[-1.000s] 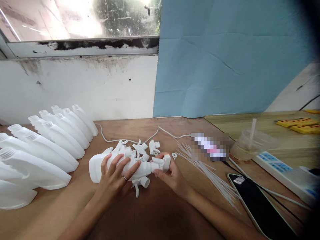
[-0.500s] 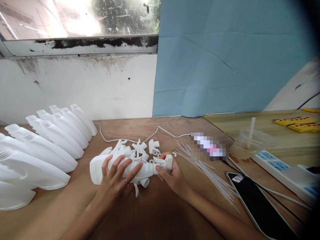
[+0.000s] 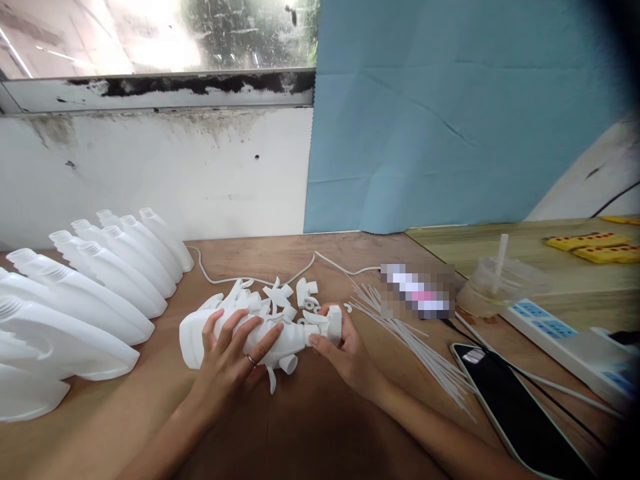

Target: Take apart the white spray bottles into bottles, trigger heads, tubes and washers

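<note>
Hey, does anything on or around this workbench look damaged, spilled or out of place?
Yes. The clear plastic cup with a straw stands beside the white-and-blue plastic power strip, which seems a risky spot for a drink. Black patches mar the pale window frame, and brownish stains streak the white wall beneath it.

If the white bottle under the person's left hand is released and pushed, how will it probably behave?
The white bottle is probably light for its size, since it looks like plastic. It may slip in a loose grip, because its surface looks smooth. Pushed, it would likely knock the loose spray heads, as some lie right beside it.
</note>
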The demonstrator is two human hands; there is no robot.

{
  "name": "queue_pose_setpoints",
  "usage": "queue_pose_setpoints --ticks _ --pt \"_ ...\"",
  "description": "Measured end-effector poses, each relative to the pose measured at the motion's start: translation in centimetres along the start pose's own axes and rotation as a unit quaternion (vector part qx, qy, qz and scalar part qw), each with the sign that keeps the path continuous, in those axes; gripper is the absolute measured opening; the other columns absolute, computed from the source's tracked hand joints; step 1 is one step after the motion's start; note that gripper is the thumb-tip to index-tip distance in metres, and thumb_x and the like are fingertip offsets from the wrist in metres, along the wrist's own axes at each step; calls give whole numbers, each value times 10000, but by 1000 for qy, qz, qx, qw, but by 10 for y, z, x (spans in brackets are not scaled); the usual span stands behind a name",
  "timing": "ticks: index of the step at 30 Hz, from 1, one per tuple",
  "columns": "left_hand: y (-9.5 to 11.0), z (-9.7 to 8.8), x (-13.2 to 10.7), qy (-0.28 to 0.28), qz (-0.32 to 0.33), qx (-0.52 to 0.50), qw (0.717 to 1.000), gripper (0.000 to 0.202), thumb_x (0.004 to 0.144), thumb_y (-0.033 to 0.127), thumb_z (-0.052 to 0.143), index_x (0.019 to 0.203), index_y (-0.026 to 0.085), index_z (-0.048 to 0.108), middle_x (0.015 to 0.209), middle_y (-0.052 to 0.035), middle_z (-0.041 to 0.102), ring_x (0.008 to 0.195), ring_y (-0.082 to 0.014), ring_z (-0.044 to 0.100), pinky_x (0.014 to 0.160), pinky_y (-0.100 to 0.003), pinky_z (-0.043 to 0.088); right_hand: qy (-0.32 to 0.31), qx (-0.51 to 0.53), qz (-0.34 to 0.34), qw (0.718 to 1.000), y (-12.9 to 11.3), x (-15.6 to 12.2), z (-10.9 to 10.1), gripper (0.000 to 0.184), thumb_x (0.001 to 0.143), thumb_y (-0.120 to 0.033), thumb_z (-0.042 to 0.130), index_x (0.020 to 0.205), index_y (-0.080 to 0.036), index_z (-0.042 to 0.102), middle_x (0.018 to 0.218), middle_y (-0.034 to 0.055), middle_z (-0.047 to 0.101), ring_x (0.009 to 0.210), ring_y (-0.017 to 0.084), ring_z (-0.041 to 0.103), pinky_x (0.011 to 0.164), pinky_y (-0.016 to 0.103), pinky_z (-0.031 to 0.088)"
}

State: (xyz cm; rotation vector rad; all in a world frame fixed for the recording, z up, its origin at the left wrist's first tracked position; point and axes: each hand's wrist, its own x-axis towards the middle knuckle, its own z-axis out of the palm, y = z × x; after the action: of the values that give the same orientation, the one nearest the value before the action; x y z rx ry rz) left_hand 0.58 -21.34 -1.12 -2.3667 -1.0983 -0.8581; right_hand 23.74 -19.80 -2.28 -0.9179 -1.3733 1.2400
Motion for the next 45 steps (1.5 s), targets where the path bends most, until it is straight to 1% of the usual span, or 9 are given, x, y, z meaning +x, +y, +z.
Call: queue_pose_setpoints --ticks 12,16,19,24,31,35,38,41,45 --pt "1 -1 3 32 21 46 998 562 797 222 672 1325 314 504 1217 -95 589 1218 -314 452 1077 -585 201 -5 33 -2 999 -4 -1 0 281 841 -341 636 964 -241 403 703 -62 449 586 90 386 528 212 326" --pt "-13 -10 7 79 -11 58 995 637 750 379 724 1337 315 483 1341 -134 488 1269 -373 396 1064 -635 187 6 106 -34 994 -9 6 -6 271 849 -387 615 982 -233 436 694 -49 475 584 101 429 530 227 355" --pt "-30 -17 7 71 -29 74 994 743 736 420 727 1391 276 406 1363 -168 458 1280 -398 375 1056 -665 165 40 157 -38 986 -10 12 -11 248 862 -430 575 942 -230 453 673 -46 485 545 101 441 512 235 364" --pt "-43 -20 5 29 -1 35 999 819 749 346 727 1440 245 300 1334 -174 462 1232 -356 419 1004 -533 373 87 148 -13 985 -6 17 -14 220 864 -419 573 921 -248 448 664 -59 517 441 80 388 451 227 330" --pt "-37 -23 8 46 -13 26 999 808 728 325 745 1419 262 330 1309 -162 470 1194 -356 438 980 -525 387 43 172 -19 984 -14 18 -17 232 854 -436 588 947 -252 481 748 -33 585 417 70 427 420 226 330" --pt "-36 -26 11 34 -37 -29 998 867 702 386 757 1431 270 303 1292 -160 480 1151 -338 478 970 -518 390 -65 180 -5 981 -27 18 -20 585 678 -529 737 1143 -266 499 988 57 619 532 136 546 489 305 444" --pt "-35 -24 10 26 -37 -70 997 890 682 440 761 1431 277 308 1295 -155 476 1158 -336 475 980 -510 379 -102 177 -12 979 -29 16 -20 773 580 -393 842 1247 -333 458 1156 61 565 603 144 565 517 313 475" --pt "-32 -19 7 15 -26 -95 995 919 653 490 763 1427 265 322 1305 -157 470 1179 -348 459 999 -518 351 -68 149 -24 986 -24 13 -21 754 607 -274 836 1260 -368 470 1193 39 536 711 167 579 562 305 495" --pt "-30 -16 4 -7 -32 -100 994 913 665 502 740 1431 242 319 1314 -162 467 1188 -349 456 995 -502 342 -16 71 -72 995 -14 11 -26 516 622 -329 827 1092 -288 618 1101 53 575 974 249 553 806 361 489"
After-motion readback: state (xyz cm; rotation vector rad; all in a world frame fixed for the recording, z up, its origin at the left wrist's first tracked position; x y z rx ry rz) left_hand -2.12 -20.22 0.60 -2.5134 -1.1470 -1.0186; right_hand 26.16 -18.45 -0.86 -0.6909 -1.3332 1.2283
